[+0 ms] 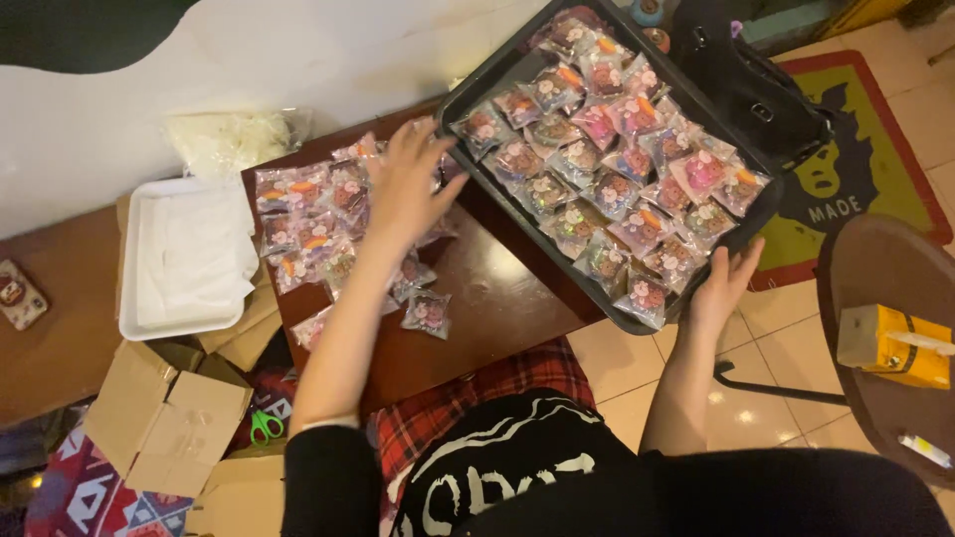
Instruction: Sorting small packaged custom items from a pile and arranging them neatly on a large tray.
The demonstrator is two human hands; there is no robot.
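Dark brown glossy wood makes the small worktop (pixel 497 298), which stands over a pale tiled floor (pixel 776 338) beside a white wall. On its right part lies a black rectangular tray (pixel 468 94), tilted across the corner and hanging partly over the edge. The tray is filled with small clear plastic packets (pixel 617 189), each one shiny and crinkled, with a round pink, brown or green sweet inside. The right hand (pixel 724 283) holds the near rim of the tray, fingers spread upward along the edge. The left hand (pixel 403 189) is open wide, with fingers apart, and rests flat on a loose pile of the same packets (pixel 308 224) on the left part of the worktop. A white shallow foam tray (pixel 189 259) sits further left, above torn cardboard boxes (pixel 164 418) and green scissors (pixel 265 426).
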